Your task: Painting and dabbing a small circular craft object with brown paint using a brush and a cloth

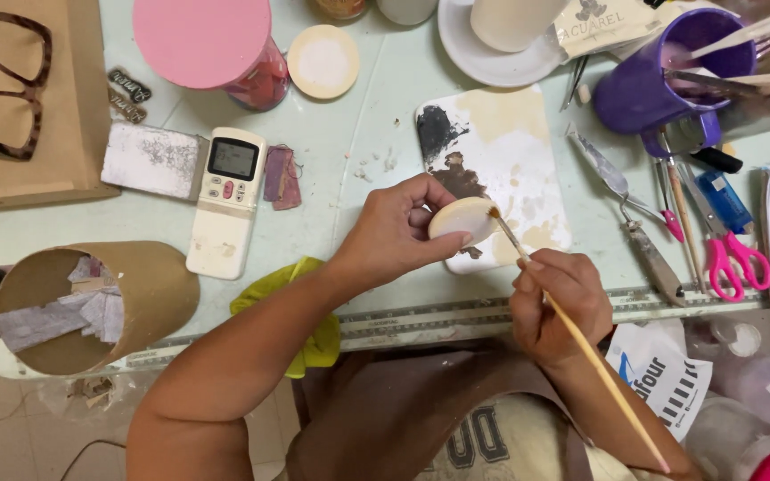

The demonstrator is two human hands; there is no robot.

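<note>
Brush tip meets small cream disc over a cluttered craft table

Fingers of the left hand [394,233] curl around a small cream oval disc [462,219], pinching it by its edges just above the pale green table [358,134]. The right hand [559,303] pinches a long wooden paintbrush [581,343] between thumb and fingertips, its bristles touching the disc's right edge. Directly behind the disc lies a white palette board [510,160] smeared with black, brown and tan paint. A white remote control [227,200] rests to the left, beside a cardboard tube [140,298] stuffed with grey paper scraps. To the right sit a palette knife [626,209], pink-handled scissors [734,258] and a purple mug [643,89] holding brushes. A yellow-green cloth [314,338] is bunched under the left forearm.
</note>
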